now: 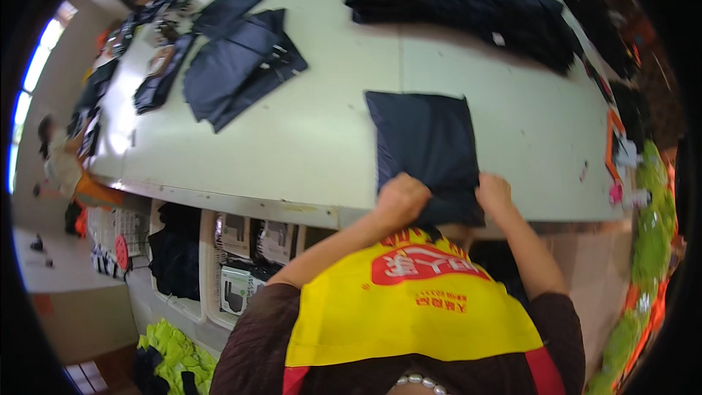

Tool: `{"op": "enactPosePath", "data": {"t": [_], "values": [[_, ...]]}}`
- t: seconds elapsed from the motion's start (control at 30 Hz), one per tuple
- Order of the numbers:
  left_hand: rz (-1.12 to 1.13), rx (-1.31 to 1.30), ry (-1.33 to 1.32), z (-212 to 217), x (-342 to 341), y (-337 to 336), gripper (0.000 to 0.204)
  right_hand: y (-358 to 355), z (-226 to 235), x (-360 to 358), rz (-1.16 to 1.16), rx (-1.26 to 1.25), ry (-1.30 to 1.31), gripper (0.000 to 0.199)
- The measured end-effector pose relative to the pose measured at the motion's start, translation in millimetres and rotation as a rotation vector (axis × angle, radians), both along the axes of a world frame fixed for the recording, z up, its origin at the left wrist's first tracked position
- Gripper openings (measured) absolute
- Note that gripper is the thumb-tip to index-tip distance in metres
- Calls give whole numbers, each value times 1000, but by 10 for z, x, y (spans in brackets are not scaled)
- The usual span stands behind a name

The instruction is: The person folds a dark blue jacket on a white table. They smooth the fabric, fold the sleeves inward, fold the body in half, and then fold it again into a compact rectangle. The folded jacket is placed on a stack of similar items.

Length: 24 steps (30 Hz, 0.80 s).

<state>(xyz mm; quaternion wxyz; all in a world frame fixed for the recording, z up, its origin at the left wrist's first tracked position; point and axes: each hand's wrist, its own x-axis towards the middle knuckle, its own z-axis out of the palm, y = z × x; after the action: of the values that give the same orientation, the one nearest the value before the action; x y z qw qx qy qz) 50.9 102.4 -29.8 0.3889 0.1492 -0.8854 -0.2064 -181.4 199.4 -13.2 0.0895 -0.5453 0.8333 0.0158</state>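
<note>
Below the table [322, 139] edge, in the lower left of the frame, open shelf bins [241, 263] hold flat packaged items in black and white, stacked upright and leaning; one bin further left holds dark folded cloth [175, 256]. What the packages contain cannot be read from here.

At the centre of the frame a folded dark garment [428, 146] lies flat on the pale table, a near-square with its long axis running from the near table edge up toward the top of the frame. Its far edge is straight and squared off; its near edge hangs at the table edge, where both hands meet it.

The left hand [401, 197] is curled into a fist on the near left corner of the garment, fingers closed over the cloth. The right hand [495, 194] is clamped on the near right corner in the same way. The two hands sit apart, one at each corner, with the garment's near edge stretched between them.

At upper left, several more dark pieces [238, 62] lie spread and overlapping, angled diagonally. At the top, a thick pile [468, 7] of dark garments is heaped. A yellow and red vest [409, 300] fills the lower centre. At far left a person [62, 164] stands by the table end.
</note>
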Motion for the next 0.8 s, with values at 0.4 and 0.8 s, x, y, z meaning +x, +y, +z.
{"op": "enactPosePath", "data": {"t": [0.4, 0.8], "values": [[-25, 104, 28, 58, -43, 106, 9, 385, 485, -317, -420, 134, -1199, 27], [-57, 68, 27, 111, -115, 200, 9, 170, -123, -2, -252, -72, -191, 32]]}}
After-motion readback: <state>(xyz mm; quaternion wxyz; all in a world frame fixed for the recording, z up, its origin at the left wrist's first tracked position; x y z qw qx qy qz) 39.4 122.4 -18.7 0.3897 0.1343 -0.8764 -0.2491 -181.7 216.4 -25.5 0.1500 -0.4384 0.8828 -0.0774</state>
